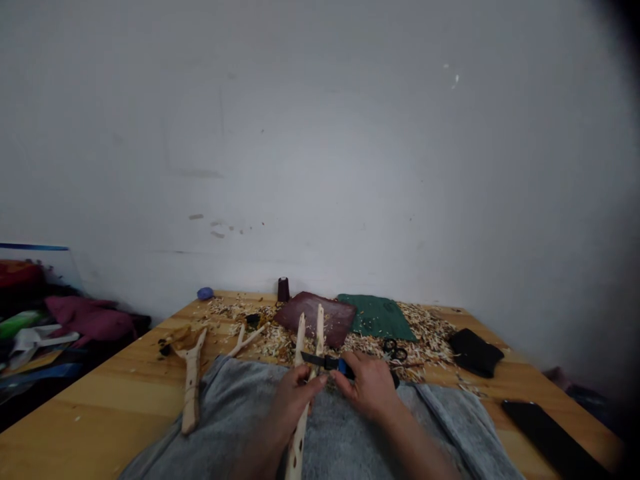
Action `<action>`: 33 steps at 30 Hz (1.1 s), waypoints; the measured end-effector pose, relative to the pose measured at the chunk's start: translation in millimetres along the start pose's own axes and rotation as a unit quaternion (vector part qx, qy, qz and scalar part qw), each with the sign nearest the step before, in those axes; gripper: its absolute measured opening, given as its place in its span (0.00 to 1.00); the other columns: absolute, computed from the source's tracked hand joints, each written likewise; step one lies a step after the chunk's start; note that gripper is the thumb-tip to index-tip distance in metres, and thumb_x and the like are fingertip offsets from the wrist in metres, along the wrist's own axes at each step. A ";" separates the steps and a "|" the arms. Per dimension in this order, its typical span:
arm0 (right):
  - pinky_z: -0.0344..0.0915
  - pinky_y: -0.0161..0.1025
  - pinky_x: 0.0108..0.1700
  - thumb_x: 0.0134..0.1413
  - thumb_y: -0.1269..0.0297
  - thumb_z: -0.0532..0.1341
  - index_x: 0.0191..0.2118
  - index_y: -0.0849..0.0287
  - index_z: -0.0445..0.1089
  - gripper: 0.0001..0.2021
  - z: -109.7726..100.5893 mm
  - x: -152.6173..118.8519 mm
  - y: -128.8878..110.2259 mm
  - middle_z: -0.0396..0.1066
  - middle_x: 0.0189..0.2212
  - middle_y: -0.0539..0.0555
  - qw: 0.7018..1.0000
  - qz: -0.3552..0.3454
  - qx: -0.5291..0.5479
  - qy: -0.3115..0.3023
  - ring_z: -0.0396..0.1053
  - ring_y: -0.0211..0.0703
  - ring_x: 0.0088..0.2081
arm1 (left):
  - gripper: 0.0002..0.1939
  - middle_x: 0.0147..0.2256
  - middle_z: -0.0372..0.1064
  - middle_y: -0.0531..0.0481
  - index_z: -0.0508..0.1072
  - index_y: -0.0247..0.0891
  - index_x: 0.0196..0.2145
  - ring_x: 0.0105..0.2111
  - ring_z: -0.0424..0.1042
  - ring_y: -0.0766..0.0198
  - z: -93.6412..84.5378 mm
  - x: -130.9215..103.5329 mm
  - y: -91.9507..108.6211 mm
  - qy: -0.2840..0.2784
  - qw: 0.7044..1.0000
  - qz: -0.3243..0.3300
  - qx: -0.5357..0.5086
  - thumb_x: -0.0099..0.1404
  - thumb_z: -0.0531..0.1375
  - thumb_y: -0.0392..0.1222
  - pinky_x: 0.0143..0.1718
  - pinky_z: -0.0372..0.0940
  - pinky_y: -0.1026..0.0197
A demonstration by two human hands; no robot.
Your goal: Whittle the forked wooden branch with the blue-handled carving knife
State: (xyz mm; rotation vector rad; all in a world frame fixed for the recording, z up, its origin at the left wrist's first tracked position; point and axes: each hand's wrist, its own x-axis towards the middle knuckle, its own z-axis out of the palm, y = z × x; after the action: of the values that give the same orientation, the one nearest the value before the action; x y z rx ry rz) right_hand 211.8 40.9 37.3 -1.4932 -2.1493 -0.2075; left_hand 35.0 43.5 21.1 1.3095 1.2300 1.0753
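My left hand (295, 395) is wrapped round a peeled, forked wooden stick (299, 440) whose two prongs point away from me. In my right hand (369, 385) is a utility knife (345, 367) with a blue and black handle. Its dark blade (313, 359) points left and lies across the fork, close to my left thumb. Whether the edge is cutting into the wood I cannot tell. Beneath both hands a grey cloth (250, 393) is spread over the table edge.
Wood shavings (425, 327) cover the back of the wooden table (100, 393). Around them lie a maroon sheet (305, 313), a green sheet (380, 317), scissors (395, 349), a thread spool (283, 289) and a black pouch (475, 352). A slingshot frame (192, 387) is left, a phone (550, 437) right.
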 end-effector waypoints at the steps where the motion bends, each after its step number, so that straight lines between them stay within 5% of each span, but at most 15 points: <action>1: 0.51 0.35 0.32 0.60 0.49 0.52 0.34 0.57 0.68 0.17 -0.2 0.0 -0.2 0.72 0.30 0.52 1.000 0.000 0.001 -0.001 0.69 0.42 0.33 | 0.23 0.15 0.56 0.60 0.66 0.38 0.22 0.16 0.56 0.70 -0.1 -0.1 -0.6 0.003 1.000 0.000 0.002 0.44 0.64 0.61 0.19 0.51 0.66; 15: 0.51 0.35 0.31 0.61 0.47 0.48 0.35 0.56 0.67 0.19 8.6 1.7 2.5 0.72 0.31 0.52 1.000 0.005 0.017 -0.018 0.68 0.41 0.33 | 0.18 0.17 0.56 0.59 0.68 0.36 0.22 0.20 0.56 0.68 -0.9 -0.2 -2.4 -0.002 1.000 0.027 0.003 0.47 0.63 0.56 0.23 0.51 0.65; 26: 0.53 0.36 0.33 0.60 0.47 0.50 0.36 0.56 0.67 0.18 17.2 3.8 8.9 0.71 0.31 0.54 0.999 -0.003 -0.040 0.031 0.68 0.45 0.34 | 0.19 0.16 0.54 0.60 0.65 0.38 0.22 0.18 0.56 0.69 -0.8 -1.1 -1.3 -0.023 1.000 0.005 0.013 0.47 0.62 0.58 0.20 0.51 0.66; 28: 0.53 0.36 0.32 0.59 0.46 0.51 0.35 0.55 0.67 0.18 16.4 6.1 23.2 0.72 0.31 0.55 0.995 0.036 -0.075 0.048 0.69 0.45 0.34 | 0.20 0.16 0.54 0.60 0.65 0.38 0.21 0.18 0.56 0.69 -2.2 -1.2 -2.2 -0.024 0.999 0.014 0.026 0.47 0.62 0.58 0.20 0.51 0.66; 31: 0.49 0.36 0.27 0.61 0.46 0.47 0.32 0.56 0.67 0.21 10.4 7.2 54.9 0.72 0.27 0.55 0.970 0.189 -0.130 0.076 0.68 0.42 0.27 | 0.21 0.16 0.53 0.60 0.64 0.38 0.20 0.18 0.56 0.70 -0.6 -1.8 -5.5 -0.052 0.998 0.030 0.022 0.46 0.64 0.59 0.20 0.50 0.66; 33: 0.48 0.35 0.27 0.61 0.45 0.46 0.34 0.56 0.67 0.21 5.1 5.7 69.9 0.72 0.28 0.54 0.966 0.207 -0.123 0.095 0.69 0.43 0.29 | 0.22 0.16 0.54 0.60 0.65 0.38 0.21 0.18 0.55 0.70 3.8 -3.7 -6.6 -0.076 0.997 0.021 0.003 0.46 0.64 0.60 0.20 0.50 0.66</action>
State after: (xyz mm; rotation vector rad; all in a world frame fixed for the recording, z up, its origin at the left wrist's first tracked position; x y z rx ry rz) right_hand 272.2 74.5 24.5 -1.9371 -1.6633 -0.4607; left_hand 37.8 39.4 14.2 1.4017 1.0981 0.9834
